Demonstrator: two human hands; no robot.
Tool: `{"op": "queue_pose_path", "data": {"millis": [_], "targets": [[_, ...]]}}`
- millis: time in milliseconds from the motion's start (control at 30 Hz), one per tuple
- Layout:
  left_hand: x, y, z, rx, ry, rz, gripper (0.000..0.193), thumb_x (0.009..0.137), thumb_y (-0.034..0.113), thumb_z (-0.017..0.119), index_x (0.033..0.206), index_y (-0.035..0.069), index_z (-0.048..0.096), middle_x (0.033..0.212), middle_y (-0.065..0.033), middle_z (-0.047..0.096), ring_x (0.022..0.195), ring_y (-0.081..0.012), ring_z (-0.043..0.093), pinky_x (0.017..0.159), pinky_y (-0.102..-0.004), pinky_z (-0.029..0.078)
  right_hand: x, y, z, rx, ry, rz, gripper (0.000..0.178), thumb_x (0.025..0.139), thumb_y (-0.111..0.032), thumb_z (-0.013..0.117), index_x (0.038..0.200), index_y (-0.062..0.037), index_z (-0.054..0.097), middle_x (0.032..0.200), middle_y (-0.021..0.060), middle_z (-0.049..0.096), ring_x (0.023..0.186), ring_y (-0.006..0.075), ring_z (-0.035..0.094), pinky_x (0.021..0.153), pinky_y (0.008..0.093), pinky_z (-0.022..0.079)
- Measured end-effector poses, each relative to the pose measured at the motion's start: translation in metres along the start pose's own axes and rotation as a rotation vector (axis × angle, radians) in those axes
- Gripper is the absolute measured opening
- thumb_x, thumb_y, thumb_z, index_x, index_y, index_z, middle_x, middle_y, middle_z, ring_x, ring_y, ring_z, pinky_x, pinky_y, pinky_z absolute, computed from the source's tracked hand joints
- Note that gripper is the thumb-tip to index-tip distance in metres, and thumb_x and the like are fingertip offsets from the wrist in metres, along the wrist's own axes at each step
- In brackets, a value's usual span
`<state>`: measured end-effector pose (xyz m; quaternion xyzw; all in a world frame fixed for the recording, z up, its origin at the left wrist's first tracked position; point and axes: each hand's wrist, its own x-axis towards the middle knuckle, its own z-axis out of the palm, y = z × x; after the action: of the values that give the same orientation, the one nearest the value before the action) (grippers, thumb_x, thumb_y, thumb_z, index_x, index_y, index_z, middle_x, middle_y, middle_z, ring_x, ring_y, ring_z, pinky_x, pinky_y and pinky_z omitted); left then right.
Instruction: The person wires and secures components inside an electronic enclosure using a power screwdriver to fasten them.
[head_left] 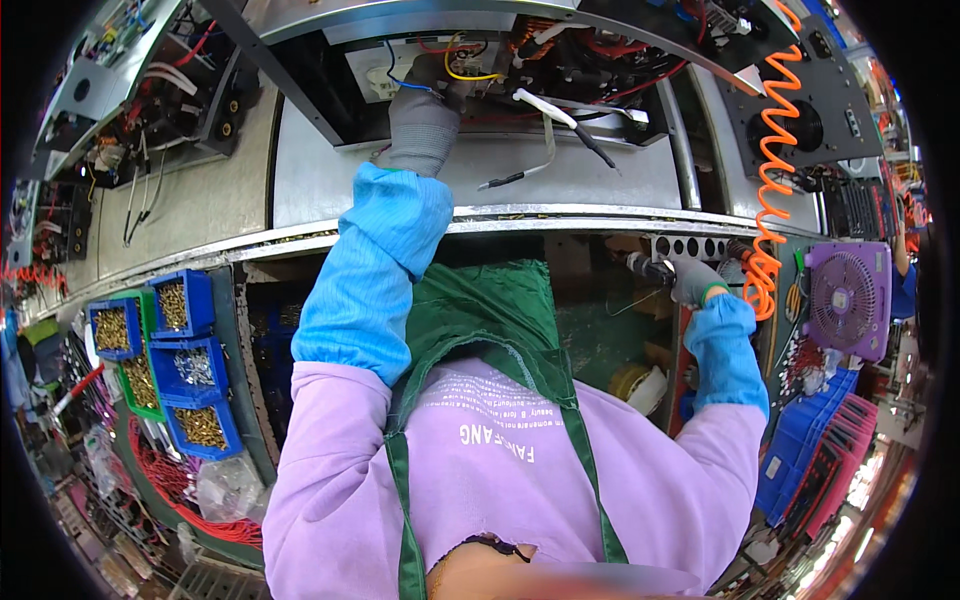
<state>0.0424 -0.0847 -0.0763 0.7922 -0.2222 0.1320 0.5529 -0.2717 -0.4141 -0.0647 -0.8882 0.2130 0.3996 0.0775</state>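
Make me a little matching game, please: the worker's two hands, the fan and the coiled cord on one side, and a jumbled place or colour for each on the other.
Things:
1. Fan
2. Left hand
3. Coiled cord
4. Right hand

Places and colours:
A. Gloved, beside a plate with round holes
B. Bright orange
C. Purple
D. Gloved, up close to a yellow wire

Right pairs: 1-C, 2-D, 3-B, 4-A
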Motion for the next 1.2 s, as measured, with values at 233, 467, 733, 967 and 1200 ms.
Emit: {"op": "queue_pose_path", "data": {"millis": [233, 467, 733, 967, 1200], "targets": [[0.000, -0.001, -0.002, 0.112, 0.041, 0.078, 0.035, 0.081, 0.012, 0.069, 0.111, 0.008, 0.052, 0.086, -0.0112, 0.066, 0.070, -0.0213, 0.067, 0.058, -0.0303, 0.053, -0.146, -0.019, -0.032, 0.362, 0.006, -0.114, 0.041, 0.066, -0.010, 0.066, 0.106, -0.0037, 0.061, 0.078, 0.0105, 0.063, 0.063, 0.0227, 0.060, 0.059, 0.0335, 0.049], [0.002, -0.006, 0.002, 0.070, 0.060, 0.074, 0.029, 0.082, 0.012, 0.067, 0.108, 0.008, 0.055, 0.080, -0.0099, 0.066, 0.065, -0.0197, 0.065, 0.056, -0.0307, 0.051, -0.126, -0.097, 0.045, 0.906, 0.404, -0.082, 0.050, 0.072, -0.003, 0.063, 0.122, -0.0081, 0.055, 0.076, -0.0004, 0.056, 0.049, 0.0048, 0.047, 0.043, 0.0211, 0.039], [0.002, -0.006, 0.011, 0.028, 0.075, 0.066, 0.026, 0.081, 0.021, 0.068, 0.101, 0.008, 0.057, 0.077, -0.0110, 0.064, 0.063, -0.0254, 0.063, 0.056, -0.0340, 0.048, -0.019, -0.171, 0.059, 1.857, 0.051, -0.460, 0.061, 0.081, -0.031, 0.059, 0.133, -0.0081, 0.038, 0.093, 0.0093, 0.057, 0.073, 0.0163, 0.060, 0.050, 0.0309, 0.051], [-0.002, 0.011, -0.002, 0.083, 0.054, 0.024, 0.028, 0.080, 0.022, 0.069, 0.101, 0.009, 0.054, 0.084, -0.0135, 0.065, 0.076, -0.0317, 0.064, 0.062, -0.0380, 0.050, -0.034, -0.174, 0.060, 1.813, 0.003, -0.638, 0.077, 0.079, -0.042, 0.063, 0.141, -0.0215, 0.023, 0.077, 0.0085, 0.057, 0.053, 0.0157, 0.058, 0.044, 0.0295, 0.052], [-0.003, 0.023, -0.005, 0.113, 0.093, 0.117, 0.032, 0.078, 0.023, 0.070, 0.101, 0.008, 0.053, 0.087, -0.0144, 0.065, 0.080, -0.0349, 0.063, 0.064, -0.0390, 0.050, -0.088, -0.217, 0.021, 1.741, 0.069, -0.615, 0.087, 0.077, -0.016, 0.059, 0.148, -0.0238, 0.009, 0.079, 0.0108, 0.056, 0.052, 0.0156, 0.056, 0.047, 0.0280, 0.051]]}}
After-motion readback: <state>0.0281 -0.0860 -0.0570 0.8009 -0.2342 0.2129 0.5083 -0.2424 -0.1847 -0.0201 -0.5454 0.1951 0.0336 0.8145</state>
